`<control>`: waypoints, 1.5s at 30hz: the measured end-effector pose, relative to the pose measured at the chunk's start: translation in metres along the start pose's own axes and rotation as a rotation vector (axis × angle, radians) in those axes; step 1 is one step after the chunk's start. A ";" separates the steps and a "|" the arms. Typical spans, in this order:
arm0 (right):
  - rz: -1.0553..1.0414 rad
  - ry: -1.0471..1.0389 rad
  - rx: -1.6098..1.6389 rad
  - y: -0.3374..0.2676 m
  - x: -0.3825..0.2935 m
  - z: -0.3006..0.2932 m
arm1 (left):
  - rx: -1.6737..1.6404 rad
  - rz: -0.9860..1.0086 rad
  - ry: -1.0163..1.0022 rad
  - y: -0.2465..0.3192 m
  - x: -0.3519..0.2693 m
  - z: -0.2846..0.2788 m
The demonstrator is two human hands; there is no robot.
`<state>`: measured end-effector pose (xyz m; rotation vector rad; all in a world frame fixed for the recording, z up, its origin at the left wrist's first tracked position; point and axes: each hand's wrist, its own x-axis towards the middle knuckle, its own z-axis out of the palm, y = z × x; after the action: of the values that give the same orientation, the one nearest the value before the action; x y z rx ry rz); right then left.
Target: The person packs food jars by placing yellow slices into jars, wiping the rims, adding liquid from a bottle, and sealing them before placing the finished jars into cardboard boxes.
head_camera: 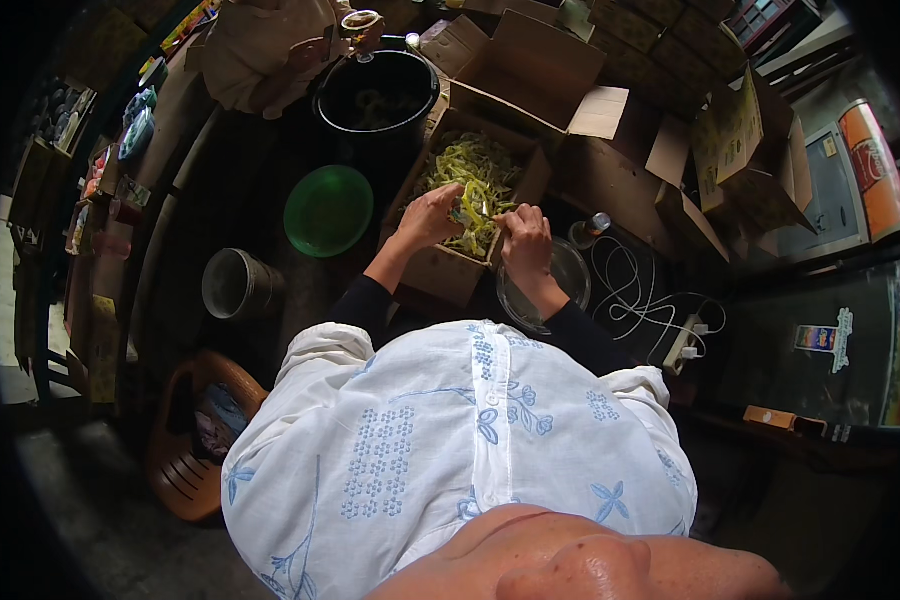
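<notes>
A cardboard box point(450, 274) filled with pale green and yellow plant strips point(469, 159) stands in front of me. My left hand point(429, 217) is over its near part, fingers curled round a small shiny clear item, perhaps plastic, with some yellow-green strips. My right hand point(526, 238) is at the box's right edge, its fingertips pinched on the end of the same strips. The two hands are a short way apart. What the fingertips cover cannot be made out fully. Below my right hand lies a round clear dish or lid point(579, 279).
Left of the box are a green plastic basin point(328, 211), a black bucket point(429, 94) and a pale bucket point(259, 285). A person point(259, 52) sits beyond. On the right are a small jar point(585, 229), a white cable point(649, 306), a power strip point(681, 349) and open cartons point(735, 142).
</notes>
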<state>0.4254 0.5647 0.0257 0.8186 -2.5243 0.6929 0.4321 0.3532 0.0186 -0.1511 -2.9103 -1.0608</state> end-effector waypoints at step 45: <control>-0.073 -0.030 -0.084 -0.001 -0.024 -0.008 | 0.096 0.063 0.171 0.021 -0.014 0.022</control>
<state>0.4461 0.5784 0.0199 0.8931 -2.5177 0.5507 0.4480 0.3822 0.0147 -0.1407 -2.7762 -0.8762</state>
